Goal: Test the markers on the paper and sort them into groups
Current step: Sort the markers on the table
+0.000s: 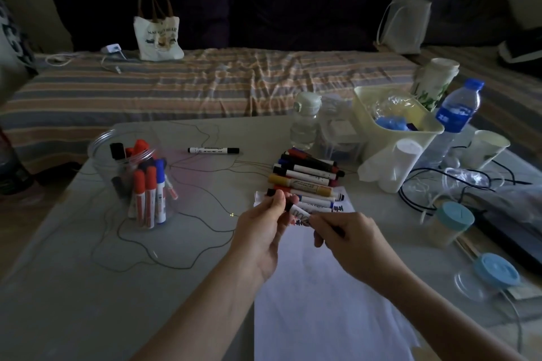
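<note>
left hand (265, 223), right hand (349, 236) both grip marker (299, 212) | marker pile (308, 177) behind | jar (132, 173) left

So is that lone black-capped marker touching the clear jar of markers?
Apart. The head view shows bare table between the lone marker and the jar.

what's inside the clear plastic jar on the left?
The clear plastic jar holds upright markers: red-capped ones, a blue-capped one, and a black-capped one. Markers at the back overlap and blur through the plastic, so an exact count is not possible.
</note>
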A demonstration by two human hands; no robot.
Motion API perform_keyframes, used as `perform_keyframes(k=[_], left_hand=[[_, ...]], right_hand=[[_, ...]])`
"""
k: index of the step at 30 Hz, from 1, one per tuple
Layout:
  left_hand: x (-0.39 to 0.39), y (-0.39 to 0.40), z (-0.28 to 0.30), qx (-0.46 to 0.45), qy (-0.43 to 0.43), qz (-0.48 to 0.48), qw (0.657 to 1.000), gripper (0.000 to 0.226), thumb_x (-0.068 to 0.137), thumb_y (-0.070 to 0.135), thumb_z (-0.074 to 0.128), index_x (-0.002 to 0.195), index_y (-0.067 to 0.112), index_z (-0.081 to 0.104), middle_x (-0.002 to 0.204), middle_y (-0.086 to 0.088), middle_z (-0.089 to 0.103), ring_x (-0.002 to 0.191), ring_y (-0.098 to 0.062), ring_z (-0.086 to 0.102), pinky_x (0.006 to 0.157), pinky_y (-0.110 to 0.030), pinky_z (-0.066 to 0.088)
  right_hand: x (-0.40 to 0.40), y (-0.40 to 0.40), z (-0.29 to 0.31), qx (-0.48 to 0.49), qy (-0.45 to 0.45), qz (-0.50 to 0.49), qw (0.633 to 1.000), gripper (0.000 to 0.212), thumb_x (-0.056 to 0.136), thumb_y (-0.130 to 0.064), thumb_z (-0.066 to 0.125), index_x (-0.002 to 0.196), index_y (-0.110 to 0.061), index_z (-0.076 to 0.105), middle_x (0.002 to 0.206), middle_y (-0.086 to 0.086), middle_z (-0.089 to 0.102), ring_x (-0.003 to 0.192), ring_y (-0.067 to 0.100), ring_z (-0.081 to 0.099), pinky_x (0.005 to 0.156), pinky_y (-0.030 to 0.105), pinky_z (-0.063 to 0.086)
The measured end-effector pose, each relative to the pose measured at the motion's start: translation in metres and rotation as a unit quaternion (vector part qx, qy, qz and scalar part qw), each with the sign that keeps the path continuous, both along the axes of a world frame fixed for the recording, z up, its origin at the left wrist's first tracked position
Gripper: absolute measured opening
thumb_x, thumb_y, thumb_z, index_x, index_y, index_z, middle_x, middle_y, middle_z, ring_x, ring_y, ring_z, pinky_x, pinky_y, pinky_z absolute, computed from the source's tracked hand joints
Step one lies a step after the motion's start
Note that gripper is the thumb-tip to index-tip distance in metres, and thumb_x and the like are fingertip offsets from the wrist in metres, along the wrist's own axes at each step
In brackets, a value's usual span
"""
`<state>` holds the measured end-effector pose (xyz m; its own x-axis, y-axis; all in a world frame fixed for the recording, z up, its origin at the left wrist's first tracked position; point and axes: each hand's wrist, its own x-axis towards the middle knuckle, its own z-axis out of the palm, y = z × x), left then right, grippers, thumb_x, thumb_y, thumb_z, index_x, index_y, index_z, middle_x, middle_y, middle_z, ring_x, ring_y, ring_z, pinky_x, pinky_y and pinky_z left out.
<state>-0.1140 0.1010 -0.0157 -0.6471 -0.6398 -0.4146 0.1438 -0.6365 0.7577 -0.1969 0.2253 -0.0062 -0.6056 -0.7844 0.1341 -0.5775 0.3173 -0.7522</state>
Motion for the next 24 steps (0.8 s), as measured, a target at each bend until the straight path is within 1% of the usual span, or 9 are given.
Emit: perform_keyframes(k=[5, 8, 10, 13, 16, 18, 20, 22, 24], left_hand=[[0.006, -0.037, -0.003, 0.087, 0.006, 0.124, 0.988, 0.023, 0.092, 0.021, 0.061, 0.103, 0.001, 0.066, 0.07, -0.004, 0.072, 0.066, -0.009, 0.069, 0.069, -0.019, 0.057], [0.021, -0.057, -0.006, -0.081, -0.058, 0.086, 0.991, 0.019, 0.091, 0.022, 0.062, 0.101, 0.008, 0.068, 0.085, -0.004, 0.074, 0.078, -0.011, 0.069, 0.072, -0.022, 0.056], [0.021, -0.044, -0.012, -0.293, -0.159, -0.037, 0.942, 0.017, 0.092, 0.027, 0.061, 0.099, 0.015, 0.071, 0.089, 0.002, 0.073, 0.082, -0.008, 0.066, 0.071, -0.02, 0.051], [0.011, -0.037, -0.029, -0.509, -0.208, -0.126, 0.826, 0.016, 0.092, 0.029, 0.063, 0.102, 0.02, 0.071, 0.094, 0.01, 0.071, 0.087, -0.006, 0.065, 0.073, -0.016, 0.047], [0.006, -0.044, -0.04, -0.588, -0.23, -0.165, 0.758, 0.018, 0.089, 0.029, 0.067, 0.105, 0.021, 0.07, 0.099, 0.009, 0.071, 0.088, -0.007, 0.065, 0.076, -0.019, 0.051], [0.005, -0.041, -0.045, -0.628, -0.234, -0.185, 0.719, 0.019, 0.088, 0.03, 0.068, 0.104, 0.02, 0.069, 0.1, 0.006, 0.07, 0.084, -0.007, 0.063, 0.075, -0.02, 0.05], [0.002, -0.041, -0.05, -0.65, -0.243, -0.198, 0.692, 0.021, 0.088, 0.031, 0.068, 0.105, 0.019, 0.067, 0.102, 0.005, 0.069, 0.084, -0.008, 0.062, 0.076, -0.021, 0.05], [-0.003, -0.044, -0.053, -0.673, -0.256, -0.199, 0.665, 0.022, 0.087, 0.034, 0.069, 0.104, 0.02, 0.067, 0.102, 0.004, 0.069, 0.087, -0.011, 0.063, 0.074, -0.023, 0.05], [-0.008, -0.045, -0.058, -0.702, -0.254, -0.195, 0.636, 0.023, 0.085, 0.038, 0.07, 0.101, 0.021, 0.067, 0.1, 0.003, 0.068, 0.088, -0.013, 0.062, 0.071, -0.025, 0.049]], right_hand=[[-0.006, 0.011, -0.005, -0.068, 0.14, 0.013, 0.988, 0.023, 0.093, -0.035, 0.059, 0.082, -0.022, 0.075, 0.055, -0.006, 0.061, 0.048, 0.007, 0.056, 0.046, 0.015, 0.043], [-0.027, 0.026, -0.009, -0.012, 0.092, -0.049, 0.994, 0.014, 0.092, -0.028, 0.063, 0.104, -0.028, 0.07, 0.07, -0.013, 0.069, 0.055, -0.003, 0.062, 0.051, 0.011, 0.047], [-0.031, 0.025, -0.014, 0.007, 0.005, -0.046, 0.999, 0.027, 0.094, -0.019, 0.06, 0.114, -0.038, 0.058, 0.085, -0.008, 0.07, 0.057, 0.004, 0.065, 0.052, 0.018, 0.052], [-0.034, 0.02, -0.025, -0.011, -0.015, -0.038, 0.999, 0.038, 0.097, -0.014, 0.054, 0.111, -0.049, 0.055, 0.093, -0.001, 0.07, 0.063, 0.008, 0.069, 0.06, 0.022, 0.057], [-0.042, 0.025, -0.022, -0.094, -0.143, -0.092, 0.981, 0.039, 0.097, -0.002, 0.051, 0.106, -0.037, 0.067, 0.113, 0.004, 0.071, 0.091, 0.009, 0.072, 0.079, 0.029, 0.06], [-0.052, 0.029, -0.013, -0.2, -0.333, -0.119, 0.914, 0.048, 0.095, 0.007, 0.048, 0.117, -0.031, 0.066, 0.117, 0.002, 0.071, 0.104, 0.014, 0.069, 0.084, 0.042, 0.059], [-0.06, 0.032, -0.004, -0.276, -0.455, -0.14, 0.835, 0.046, 0.087, 0.005, 0.056, 0.122, -0.025, 0.063, 0.11, 0.002, 0.073, 0.102, 0.017, 0.07, 0.076, 0.039, 0.061], [-0.066, 0.032, -0.007, -0.239, -0.434, -0.179, 0.85, 0.03, 0.079, -0.014, 0.069, 0.109, -0.016, 0.066, 0.088, 0.002, 0.074, 0.082, 0.013, 0.069, 0.055, 0.021, 0.052], [-0.07, 0.029, -0.021, -0.187, -0.376, -0.22, 0.881, 0.024, 0.083, -0.029, 0.07, 0.094, -0.008, 0.065, 0.067, 0.0, 0.06, 0.06, 0.01, 0.053, 0.044, 0.016, 0.038]])
